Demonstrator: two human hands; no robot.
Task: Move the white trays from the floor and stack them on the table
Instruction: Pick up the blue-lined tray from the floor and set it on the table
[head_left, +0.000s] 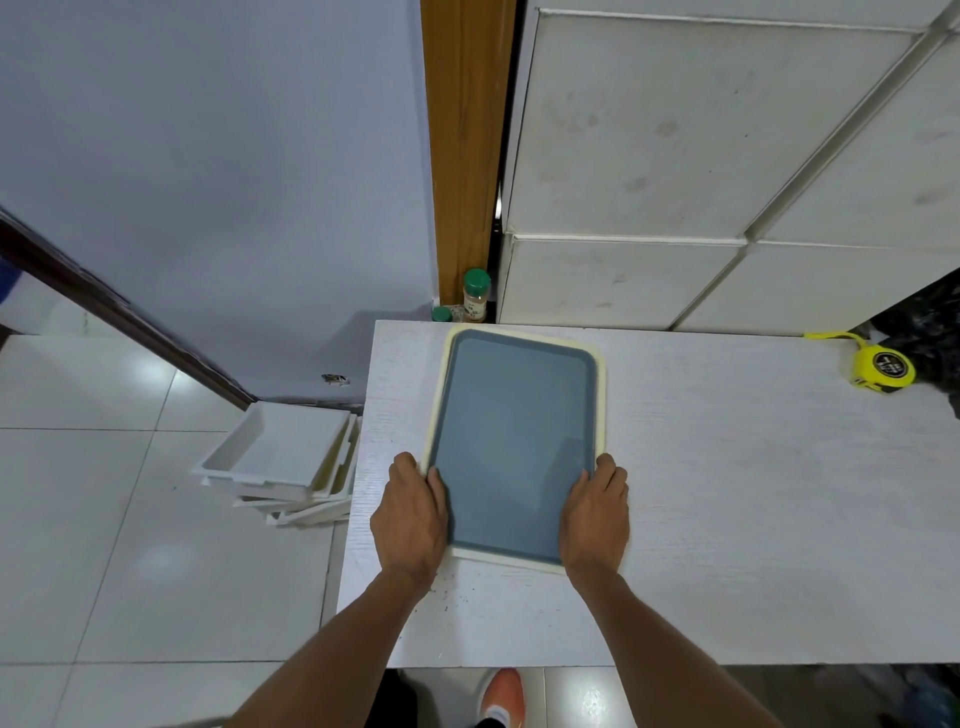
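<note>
A blue-grey flat tray (514, 441) lies on a cream-white tray whose rim (601, 405) shows around it, both on the white table (727, 493). My left hand (413, 514) grips the stack's left edge near the front. My right hand (595, 514) grips its right edge. On the floor left of the table sits a pile of several white trays (280, 457), the top one deep and empty, others slanting out beneath it.
A yellow tape measure (883, 366) lies at the table's far right. Two green-capped bottles (475, 299) stand behind the table by a wooden door frame (462, 156). White tiled wall behind. An orange shoe (501, 696) shows below the table's front edge.
</note>
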